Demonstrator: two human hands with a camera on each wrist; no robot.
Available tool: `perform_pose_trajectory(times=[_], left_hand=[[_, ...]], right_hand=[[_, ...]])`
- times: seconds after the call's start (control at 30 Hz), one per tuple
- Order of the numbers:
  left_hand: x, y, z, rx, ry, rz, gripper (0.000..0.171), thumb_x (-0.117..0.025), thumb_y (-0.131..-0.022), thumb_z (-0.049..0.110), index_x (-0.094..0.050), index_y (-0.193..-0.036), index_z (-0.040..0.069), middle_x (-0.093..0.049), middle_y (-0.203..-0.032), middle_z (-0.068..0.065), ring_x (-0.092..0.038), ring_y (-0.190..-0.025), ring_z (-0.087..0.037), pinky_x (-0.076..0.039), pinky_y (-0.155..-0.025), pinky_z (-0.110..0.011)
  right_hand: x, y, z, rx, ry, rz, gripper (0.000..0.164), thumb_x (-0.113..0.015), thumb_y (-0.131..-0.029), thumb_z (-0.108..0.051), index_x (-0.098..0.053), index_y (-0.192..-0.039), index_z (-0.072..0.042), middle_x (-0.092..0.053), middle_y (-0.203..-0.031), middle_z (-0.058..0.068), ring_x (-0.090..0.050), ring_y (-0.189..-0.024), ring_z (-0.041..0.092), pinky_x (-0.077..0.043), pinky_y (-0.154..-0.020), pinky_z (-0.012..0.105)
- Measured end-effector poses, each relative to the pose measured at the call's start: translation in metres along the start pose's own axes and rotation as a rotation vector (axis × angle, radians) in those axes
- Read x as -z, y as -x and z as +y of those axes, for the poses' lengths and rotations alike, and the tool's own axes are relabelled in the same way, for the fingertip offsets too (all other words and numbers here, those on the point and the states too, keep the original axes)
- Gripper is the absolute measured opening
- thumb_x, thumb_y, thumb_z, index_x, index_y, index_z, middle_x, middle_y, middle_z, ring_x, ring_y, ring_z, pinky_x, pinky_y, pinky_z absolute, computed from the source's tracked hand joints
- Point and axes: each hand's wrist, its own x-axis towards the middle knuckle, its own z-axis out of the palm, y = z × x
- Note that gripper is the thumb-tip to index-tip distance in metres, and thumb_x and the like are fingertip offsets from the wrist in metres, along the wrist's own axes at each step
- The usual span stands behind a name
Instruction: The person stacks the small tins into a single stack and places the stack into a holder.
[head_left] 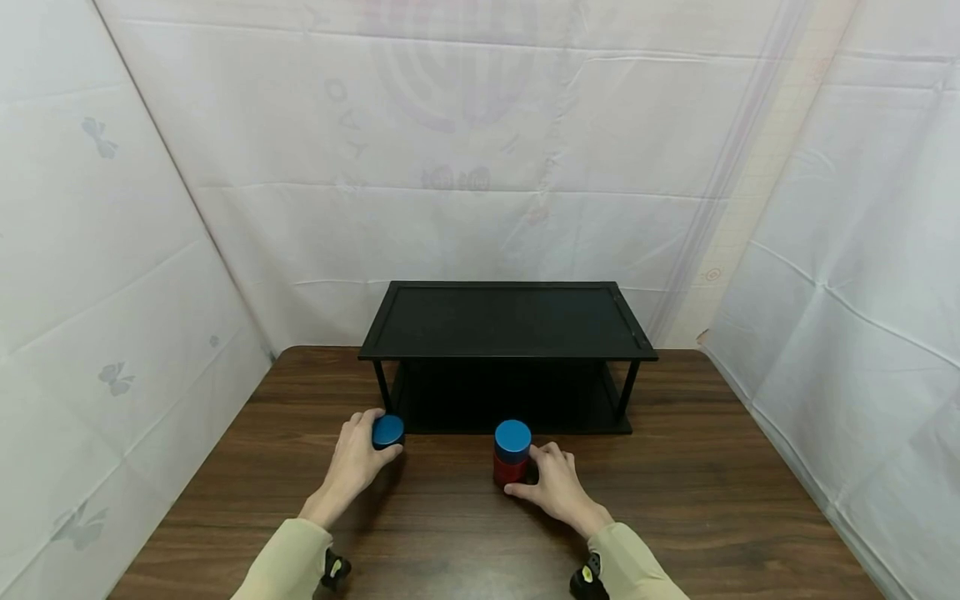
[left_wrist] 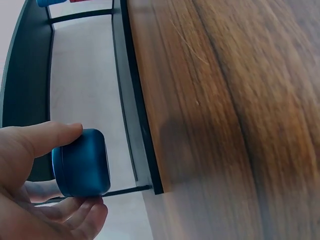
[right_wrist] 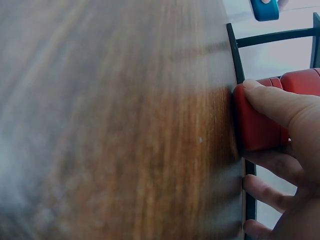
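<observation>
My left hand [head_left: 356,457] grips a small round blue canister [head_left: 387,430] between thumb and fingers, near the front left corner of a black two-level shelf [head_left: 506,321]. In the left wrist view, the blue canister [left_wrist: 84,165] is raised off the table. In front of the shelf stands an upright stack with a blue canister [head_left: 513,437] above red. My right hand [head_left: 557,486] holds the lowest red canister [right_wrist: 257,117] at the table surface, thumb on one side and fingers on the other. Another red canister [right_wrist: 301,81] sits directly above it, partly cut off by the frame.
The brown wooden table [head_left: 450,542] carries the shelf near its back edge. Thin black posts [head_left: 628,390] hold up the shelf's top panel. White cloth hangs [head_left: 465,208] behind the table and on both sides.
</observation>
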Motion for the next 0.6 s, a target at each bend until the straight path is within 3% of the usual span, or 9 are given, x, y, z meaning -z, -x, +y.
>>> perform_pose_trajectory(times=[0.6], left_hand=[[0.001,-0.001,0.019,-0.038,0.012,-0.014,0.063,-0.078,-0.079,0.020,-0.050,-0.132,-0.001,-0.053,-0.126,-0.025,-0.051,-0.115,-0.040,-0.048,-0.093,-0.057]], right_hand=[[0.001,0.000,-0.001,-0.004,-0.002,-0.001,0.060,-0.080,-0.076,-0.040,-0.062,-0.122,-0.004,-0.066,-0.111,0.008,-0.050,-0.105,0.023,-0.033,-0.095,0.054]])
